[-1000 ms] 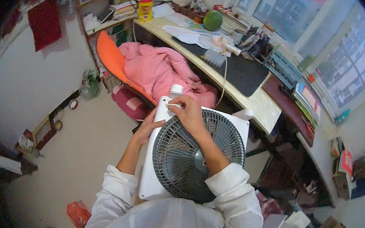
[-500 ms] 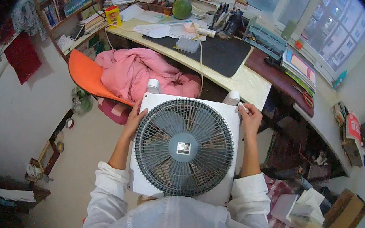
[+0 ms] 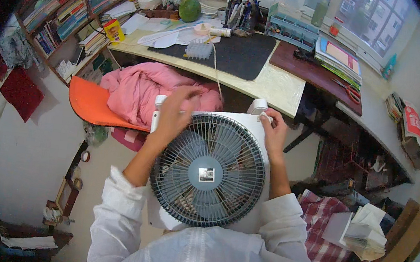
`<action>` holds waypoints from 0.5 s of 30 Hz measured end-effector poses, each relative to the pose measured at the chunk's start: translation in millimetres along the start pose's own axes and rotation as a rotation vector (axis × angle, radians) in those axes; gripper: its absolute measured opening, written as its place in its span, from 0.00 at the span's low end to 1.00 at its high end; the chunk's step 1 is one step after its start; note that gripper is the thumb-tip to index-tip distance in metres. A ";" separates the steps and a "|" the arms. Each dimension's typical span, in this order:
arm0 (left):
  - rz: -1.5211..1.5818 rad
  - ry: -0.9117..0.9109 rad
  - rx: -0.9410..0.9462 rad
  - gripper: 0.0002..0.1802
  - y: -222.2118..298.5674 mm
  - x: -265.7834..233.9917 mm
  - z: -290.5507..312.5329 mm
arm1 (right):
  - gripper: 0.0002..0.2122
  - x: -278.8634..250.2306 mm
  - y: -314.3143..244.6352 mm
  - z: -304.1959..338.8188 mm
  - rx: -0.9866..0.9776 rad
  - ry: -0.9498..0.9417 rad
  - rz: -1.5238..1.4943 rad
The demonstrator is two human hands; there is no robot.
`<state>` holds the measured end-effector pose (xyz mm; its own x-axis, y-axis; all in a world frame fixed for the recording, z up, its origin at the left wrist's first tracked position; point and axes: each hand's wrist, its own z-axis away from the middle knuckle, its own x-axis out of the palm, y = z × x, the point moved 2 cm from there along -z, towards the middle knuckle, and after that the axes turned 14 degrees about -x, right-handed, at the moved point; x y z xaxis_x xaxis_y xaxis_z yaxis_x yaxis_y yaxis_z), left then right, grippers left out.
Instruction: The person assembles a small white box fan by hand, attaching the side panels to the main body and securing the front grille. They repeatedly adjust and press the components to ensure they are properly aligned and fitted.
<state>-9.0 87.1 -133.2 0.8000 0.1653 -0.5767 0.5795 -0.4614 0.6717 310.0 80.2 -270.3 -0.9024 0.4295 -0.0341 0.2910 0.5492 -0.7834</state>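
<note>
- Far left: dark red cloth [image 3: 21, 94] hanging by the wall; then an orange chair [image 3: 87, 104] with a crumpled pink quilt [image 3: 145, 87] on top.
- Left of centre: left hand [image 3: 172, 119] over the upper left corner of the fan [image 3: 208, 169], thumb and fingers parted, nothing visible between; fingertips blurred, contact impossible to tell. Beside the wrist, white left post [image 3: 159, 100].
- Centre: fan right in front of the torso, between the forearms, dark round grille facing up from a squarish white housing [image 3: 161, 218]; support underneath hidden. Judging by looks, bulky but only moderately heavy, stiff throughout, smooth and perhaps slippery on the white parts. Thin grille ribs probably the fragile part; better taken by opposite side edges of the housing, not by ribs or posts.
- Right of centre: right hand [image 3: 275, 133] at the upper right corner, thumb and fingertips pinching a small white piece [image 3: 265, 117], too tiny to identify. Probably light, easily dropped; best kept in a fingertip pinch. Just beside, white right post [image 3: 258, 105].
- Farther right: checked cloth [image 3: 319, 242] low down, scissors [image 3: 352, 91] higher up, cardboard [image 3: 405, 238] near the rim.
</note>
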 end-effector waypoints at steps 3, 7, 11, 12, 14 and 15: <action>0.050 -0.341 -0.115 0.27 1.2 81.3 -41.8 | 0.08 11.9 -3.4 2.1 -0.046 0.024 0.030; -0.076 -0.650 -0.184 0.33 4.8 160.6 -61.3 | 0.08 14.6 -14.1 -2.1 -0.094 -0.006 0.127; -0.122 -0.774 -0.104 0.33 -38.9 195.5 -66.3 | 0.09 12.5 -5.6 -2.0 -0.008 -0.060 0.022; -0.132 -0.784 -0.092 0.34 -40.4 200.1 -67.6 | 0.09 9.2 4.0 -0.7 0.017 -0.053 -0.021; -0.152 -0.799 -0.074 0.36 -45.2 206.1 -68.0 | 0.10 5.6 20.1 5.9 0.016 -0.037 -0.021; -0.134 -0.797 -0.146 0.37 -51.1 206.3 -66.9 | 0.10 7.1 18.9 7.7 -0.019 -0.026 0.031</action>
<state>136.8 203.1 -255.4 0.4041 -0.4838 -0.7763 0.7204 -0.3547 0.5961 306.6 88.0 -290.1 -0.9008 0.4278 -0.0746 0.3246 0.5494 -0.7699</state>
